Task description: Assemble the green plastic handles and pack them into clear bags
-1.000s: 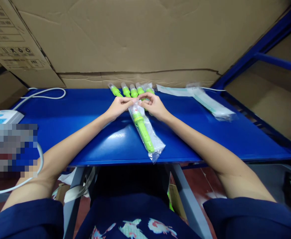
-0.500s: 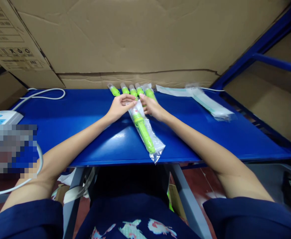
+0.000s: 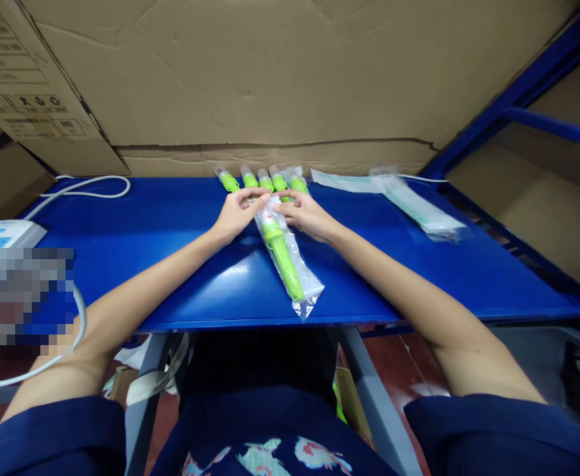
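A lime-green flashlight-like stick (image 3: 285,261) with a clear end lies inside a clear plastic bag (image 3: 310,284) on the blue table, its green tail toward me. My left hand (image 3: 240,213) pinches the bag's far end from the left. From the right, my right hand (image 3: 304,213) pinches the same end, its fingertips close to those of my left. Just beyond my fingers, several similar green sticks (image 3: 249,177) lie in a row with their clear ends pointing away.
Flat plastic bags with pale green strips (image 3: 419,201) lie at the back right of the table (image 3: 369,264). A white power strip (image 3: 10,235) with a cable is at the left. Cardboard (image 3: 270,79) walls the back; a blue metal frame (image 3: 557,125) stands right.
My right hand's fingers have shifted left and curled over the bag's far end. The bag's near end has swung slightly left and away from me.
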Available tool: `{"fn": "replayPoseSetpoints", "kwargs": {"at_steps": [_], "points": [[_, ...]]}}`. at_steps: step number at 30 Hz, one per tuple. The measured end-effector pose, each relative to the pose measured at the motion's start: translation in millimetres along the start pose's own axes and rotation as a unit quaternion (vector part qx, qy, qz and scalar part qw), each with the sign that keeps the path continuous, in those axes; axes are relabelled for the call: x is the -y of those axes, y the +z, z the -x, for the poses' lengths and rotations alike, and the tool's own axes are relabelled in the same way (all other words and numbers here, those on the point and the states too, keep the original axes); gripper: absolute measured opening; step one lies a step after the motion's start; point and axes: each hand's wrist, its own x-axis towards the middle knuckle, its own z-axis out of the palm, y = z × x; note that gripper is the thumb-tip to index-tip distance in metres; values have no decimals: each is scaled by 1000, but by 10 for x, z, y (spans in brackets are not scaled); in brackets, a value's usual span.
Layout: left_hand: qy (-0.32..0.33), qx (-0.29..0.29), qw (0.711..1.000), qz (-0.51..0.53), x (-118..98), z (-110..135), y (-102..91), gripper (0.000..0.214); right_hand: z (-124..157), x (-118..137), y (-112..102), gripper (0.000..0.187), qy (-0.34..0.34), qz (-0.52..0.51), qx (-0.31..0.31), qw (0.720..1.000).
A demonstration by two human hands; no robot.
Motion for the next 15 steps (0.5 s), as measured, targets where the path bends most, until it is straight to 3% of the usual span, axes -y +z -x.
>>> {"fn": "replayPoseSetpoints", "kwargs": {"at_steps": [3,8,15], "points": [[-14,-32,998,52,-10,-2,16,26,25,76,-8,41,59,-65,34,996],[-67,-54,995,57,-36,-9,21,30,56,139,-12,40,47,-71,7,996],[-88,81,993,-15,-64,-30,-29,56,65,165,-1,40,57,-104,0,993]]}}
